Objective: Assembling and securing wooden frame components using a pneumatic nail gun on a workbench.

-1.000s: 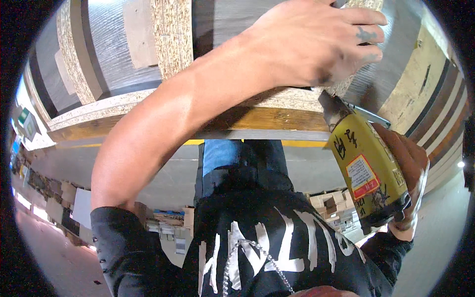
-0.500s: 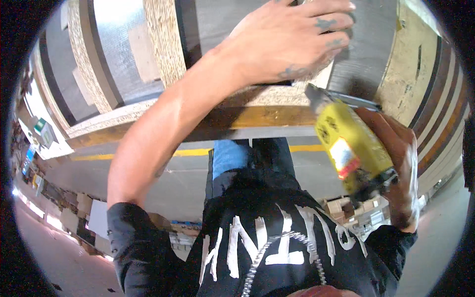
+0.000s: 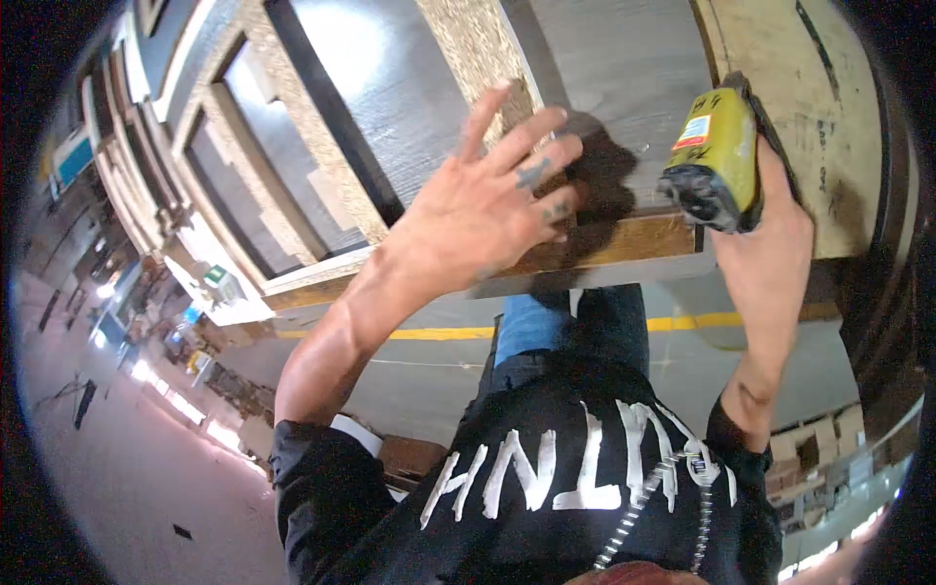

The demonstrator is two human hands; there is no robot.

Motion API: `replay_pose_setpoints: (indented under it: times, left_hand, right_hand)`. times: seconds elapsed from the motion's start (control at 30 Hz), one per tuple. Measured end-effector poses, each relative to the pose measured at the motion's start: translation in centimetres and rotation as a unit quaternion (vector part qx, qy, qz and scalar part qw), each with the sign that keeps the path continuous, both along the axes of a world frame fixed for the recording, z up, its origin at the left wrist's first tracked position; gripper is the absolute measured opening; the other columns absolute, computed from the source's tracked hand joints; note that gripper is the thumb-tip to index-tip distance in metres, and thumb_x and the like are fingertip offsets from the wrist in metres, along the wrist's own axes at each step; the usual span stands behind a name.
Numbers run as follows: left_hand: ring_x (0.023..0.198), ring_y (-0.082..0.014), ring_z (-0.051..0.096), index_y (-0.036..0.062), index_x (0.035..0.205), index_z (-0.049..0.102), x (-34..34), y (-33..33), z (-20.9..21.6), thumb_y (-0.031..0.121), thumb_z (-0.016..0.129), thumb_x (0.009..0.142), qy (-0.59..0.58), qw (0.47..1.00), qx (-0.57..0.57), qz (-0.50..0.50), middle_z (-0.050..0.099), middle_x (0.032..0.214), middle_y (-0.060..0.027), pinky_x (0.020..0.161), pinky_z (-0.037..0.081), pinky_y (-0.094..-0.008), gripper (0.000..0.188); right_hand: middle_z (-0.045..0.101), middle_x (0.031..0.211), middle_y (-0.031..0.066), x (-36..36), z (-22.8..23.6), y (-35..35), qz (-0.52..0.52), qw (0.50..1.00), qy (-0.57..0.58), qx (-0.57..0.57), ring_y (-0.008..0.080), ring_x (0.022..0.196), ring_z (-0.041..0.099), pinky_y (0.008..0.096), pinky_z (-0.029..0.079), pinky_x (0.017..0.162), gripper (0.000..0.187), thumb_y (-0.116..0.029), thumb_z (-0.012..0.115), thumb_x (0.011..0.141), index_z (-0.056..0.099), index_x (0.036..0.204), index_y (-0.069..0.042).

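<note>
My left hand (image 3: 487, 210) is above the near edge of a wooden frame, its fingers spread and nothing in them. Under its fingertips a particle-board strip (image 3: 480, 49) runs away from me; whether they touch it I cannot tell. My right hand (image 3: 765, 239) grips a yellow staple gun (image 3: 717, 156) with a black end cap, held over the right side of the work. The tool's nose is hidden from view. Grey sheet panels (image 3: 624, 58) show between the strips, and a brown wooden rail (image 3: 634, 239) edges the near side.
A pale plywood board (image 3: 780, 58) with dark marks lies to the right. More framed panels (image 3: 253, 146) stretch to the left, beside a small green-and-white box (image 3: 219, 280). A yellow line (image 3: 439, 333) crosses the grey floor below the work.
The left hand has come back toward me from the far part of the panel, its fingers spreading. The staple gun has lifted off the near rail and swung farther away. My view has turned.
</note>
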State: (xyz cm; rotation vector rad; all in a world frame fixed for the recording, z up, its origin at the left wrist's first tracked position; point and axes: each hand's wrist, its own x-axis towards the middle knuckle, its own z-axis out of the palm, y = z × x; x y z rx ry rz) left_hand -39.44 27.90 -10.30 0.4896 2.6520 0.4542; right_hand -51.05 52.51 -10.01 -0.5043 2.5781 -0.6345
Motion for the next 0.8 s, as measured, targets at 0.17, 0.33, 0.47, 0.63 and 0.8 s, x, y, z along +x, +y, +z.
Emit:
replay_pose_setpoints:
  times: [0.17, 0.33, 0.47, 0.63, 0.8]
  left_hand:
    - [0.142, -0.0208, 0.036, 0.0238, 0.100, 0.074, -0.7, 1.0, 0.6, 0.014, 0.076, 0.076, -0.026, 0.998, 0.011, -0.059, 0.056, 0.138, -0.0030, 0.123, 0.004, -0.0596, 0.026]
    - [0.133, -0.0201, 0.048, 0.0173, 0.099, 0.072, -0.8, 0.2, 2.0, 0.014, 0.077, 0.076, 0.031, 0.980, 0.182, 0.069, 0.064, 0.122, -0.0052, 0.122, 0.022, -0.0547, 0.024]
    - [0.117, -0.0227, 0.058, 0.0113, 0.093, 0.067, 0.5, -9.9, 1.1, 0.009, 0.074, 0.080, 0.203, 0.929, 0.175, 0.257, 0.065, 0.111, -0.0073, 0.107, 0.045, -0.0470, 0.015]
    - [0.126, -0.0335, 0.046, 0.0063, 0.121, 0.061, 8.5, -24.4, 0.7, 0.028, 0.065, 0.094, 0.260, 0.809, -0.170, 0.499, 0.057, 0.127, -0.0167, 0.108, 0.034, -0.0480, 0.035]
    - [0.139, -0.0556, 0.023, -0.0058, 0.150, 0.022, 21.2, -35.1, -3.3, 0.055, 0.054, 0.095, 0.118, 0.672, -0.318, 0.659, 0.022, 0.149, -0.0408, 0.110, 0.018, -0.0684, 0.088]
  right_hand:
    - [0.066, 0.099, 0.0285, -0.1, 0.6, -0.3, -0.027, 0.995, -0.047, 0.082, 0.0470, 0.092, 0.064, 0.0516, 0.050, 0.080, 0.074, -0.006, 0.074, 0.070, 0.047, 0.139, -0.008]
    - [0.065, 0.106, 0.0295, 0.3, -0.2, -0.7, 0.003, 0.994, -0.016, 0.106, 0.0482, 0.095, 0.063, 0.0514, 0.051, 0.082, 0.078, -0.011, 0.077, 0.074, 0.041, 0.143, -0.003]
    - [0.062, 0.120, 0.0291, 0.3, -1.0, -0.3, -0.031, 0.995, -0.090, -0.017, 0.0455, 0.110, 0.060, 0.0467, 0.048, 0.093, 0.081, -0.005, 0.078, 0.074, 0.038, 0.144, -0.001]
    - [0.060, 0.129, 0.0205, 2.4, 0.4, -0.9, -0.109, 0.987, -0.095, -0.073, 0.0274, 0.115, 0.058, 0.0357, 0.043, 0.102, 0.071, -0.002, 0.075, 0.080, 0.043, 0.143, 0.001]
    - [0.051, 0.143, 0.0191, 3.1, -0.7, -5.1, -0.228, 0.973, 0.019, 0.036, 0.0320, 0.122, 0.055, 0.0431, 0.042, 0.106, 0.068, -0.028, 0.073, 0.090, 0.044, 0.144, 0.001]
